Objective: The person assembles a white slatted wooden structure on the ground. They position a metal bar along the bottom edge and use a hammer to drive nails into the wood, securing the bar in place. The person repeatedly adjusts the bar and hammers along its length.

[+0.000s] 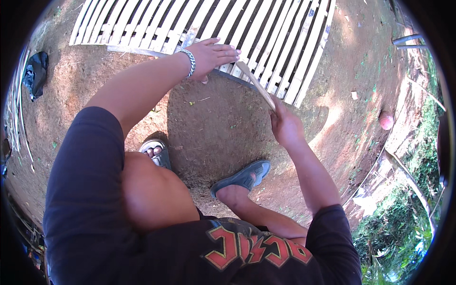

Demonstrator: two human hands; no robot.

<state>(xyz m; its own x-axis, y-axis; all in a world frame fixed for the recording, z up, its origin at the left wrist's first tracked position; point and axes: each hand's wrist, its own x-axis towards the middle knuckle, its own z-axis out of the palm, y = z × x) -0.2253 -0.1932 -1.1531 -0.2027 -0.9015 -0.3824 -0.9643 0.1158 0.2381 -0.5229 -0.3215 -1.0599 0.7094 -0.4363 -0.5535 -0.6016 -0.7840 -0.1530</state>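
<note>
A panel of pale slats (256,35), which look like split bamboo, spans the top of the view with crosspieces under its near edge. Over that edge lies my left hand (212,56), its fingers stretched to the right and its thumb pointing down in front. A silver chain bracelet (190,62) circles that wrist. My right hand (288,124) is closed round the lower end of a flat, light-brown stick (256,84), apparently wooden. The stick slants up and left, and its far end is close to my left fingertips at the panel edge.
Bare brown soil (204,123) surrounds my sandalled feet (243,178). At the far left are a dark plastic bag (35,73) and thin strips (20,109). A reddish ball (385,120) sits at the right, before green plants (399,223) and a pale branch (413,183).
</note>
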